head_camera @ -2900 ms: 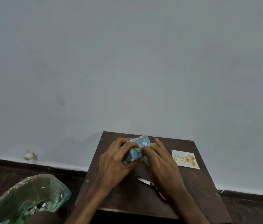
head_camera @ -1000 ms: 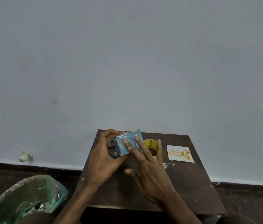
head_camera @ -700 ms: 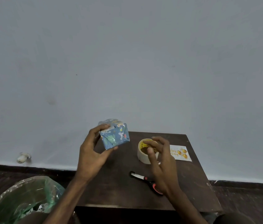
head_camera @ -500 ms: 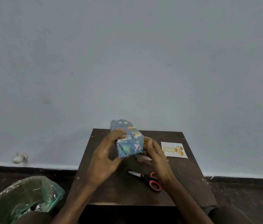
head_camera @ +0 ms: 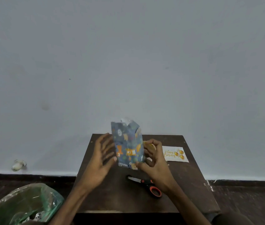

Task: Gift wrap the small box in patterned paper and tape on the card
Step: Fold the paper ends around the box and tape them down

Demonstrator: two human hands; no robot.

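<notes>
Head view: small box (head_camera: 128, 146), in blue patterned paper, is held upright in the air over the surface (head_camera: 185, 192), toward its far edge. Right grip (head_camera: 154, 161) pinches the box's lower right corner, thumb on front, fingers curled behind. Left grip (head_camera: 100, 158) is open, fingers spread & straight, one tip at the box's left edge. Top end of the paper looks unfolded, w/ a pale bit poking out; bottom end looks folded.

Step is prob. closing the top end. To do it well: set the box down, press side flaps tight vs. the box, crease sharp, fold the last flap over, pin it w/ one grip while the other gets tape. Tape roll (head_camera: 150, 146) sits just behind the right grip, mostly hidden. Scissors (head_camera: 144, 184) lie near. Card (head_camera: 174, 154) lies flat to the right, not yet taped on.

Containers: green plastic bag (head_camera: 22, 203) on the floor at left, mouth open, w/ pale scraps inside; can't tell what.
</notes>
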